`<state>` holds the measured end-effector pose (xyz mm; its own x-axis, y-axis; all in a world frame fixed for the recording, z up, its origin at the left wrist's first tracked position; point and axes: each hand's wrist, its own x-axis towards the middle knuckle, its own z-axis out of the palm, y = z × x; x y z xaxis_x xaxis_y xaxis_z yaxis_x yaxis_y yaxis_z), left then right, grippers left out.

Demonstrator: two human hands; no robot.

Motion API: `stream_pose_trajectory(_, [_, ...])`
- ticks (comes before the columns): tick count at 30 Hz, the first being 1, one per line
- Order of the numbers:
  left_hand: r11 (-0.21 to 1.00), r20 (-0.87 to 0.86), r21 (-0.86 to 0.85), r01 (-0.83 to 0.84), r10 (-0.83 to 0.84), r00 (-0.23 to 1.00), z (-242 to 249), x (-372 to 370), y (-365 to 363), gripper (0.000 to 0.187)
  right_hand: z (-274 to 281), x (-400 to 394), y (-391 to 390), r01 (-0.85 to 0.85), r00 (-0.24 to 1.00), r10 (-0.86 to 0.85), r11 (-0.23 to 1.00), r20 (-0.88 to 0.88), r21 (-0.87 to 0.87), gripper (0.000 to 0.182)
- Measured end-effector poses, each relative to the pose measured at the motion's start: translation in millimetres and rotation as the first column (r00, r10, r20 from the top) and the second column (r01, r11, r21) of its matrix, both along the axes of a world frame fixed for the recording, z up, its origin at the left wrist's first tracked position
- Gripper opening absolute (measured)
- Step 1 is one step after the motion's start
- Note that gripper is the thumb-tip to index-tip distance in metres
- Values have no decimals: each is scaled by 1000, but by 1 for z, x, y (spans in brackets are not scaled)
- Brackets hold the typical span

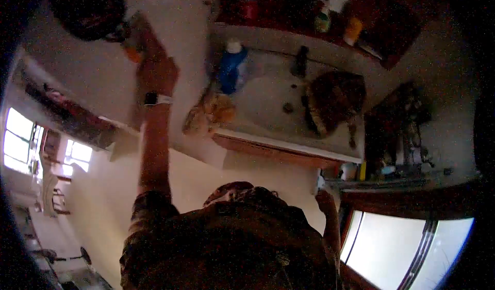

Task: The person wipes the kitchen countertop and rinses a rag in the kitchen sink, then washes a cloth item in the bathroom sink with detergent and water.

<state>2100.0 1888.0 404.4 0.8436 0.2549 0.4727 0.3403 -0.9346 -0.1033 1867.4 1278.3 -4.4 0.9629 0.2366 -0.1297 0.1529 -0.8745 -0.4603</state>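
My left hand (157,74), with a dark-faced watch (151,99) on a pale band at its wrist, is stretched far out at the upper left. Its fingers look closed, and I cannot tell what they hold. A small orange patch (133,53) shows right beside them, and a dark, rounded bag-like thing (90,11) is just beyond. My right hand (325,199) is low on the right, by the counter edge and a small pale object (319,179). Its fingers are lost in dimness and blur.
A desk (263,91) ahead carries a blue bottle (230,68), a crumpled orange-tan bag (219,109) and a dark brown bag (337,99). Above it runs a reddish shelf (278,26) with bottles. A cluttered counter (402,179) lies right, over a bright window (386,243).
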Motion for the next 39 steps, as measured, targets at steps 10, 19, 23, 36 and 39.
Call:
stream_pose_trajectory(10, [741, 119, 635, -221, 188, 975, 3, 6, -27, 55, 102, 96, 0, 147, 942, -123, 988, -313, 54, 34])
stream_pose_trajectory(19, [851, -109, -431, 300, -379, 919, -126, 32, -125, 62, 107, 268, -27, 371, 792, -552, 774, 260, 513, 53])
stream_pose_trajectory(23, [451, -216, -869, 204, -716, 663, -195, 51, -185, 59, 145, 370, -28, 496, 504, -647, 759, 571, 422, 61])
stream_pose_trajectory(36, [-473, -271, -652, -593, -585, 765, -275, 155, -206, 28, 232, 348, 176, -222, 975, 222, 974, 6, 35, 28])
stream_pose_trajectory(39, [-492, -282, -704, -513, -469, 837, -340, 158, -190, 31, 264, 396, 170, -87, 814, -7, 987, 581, 135, 54])
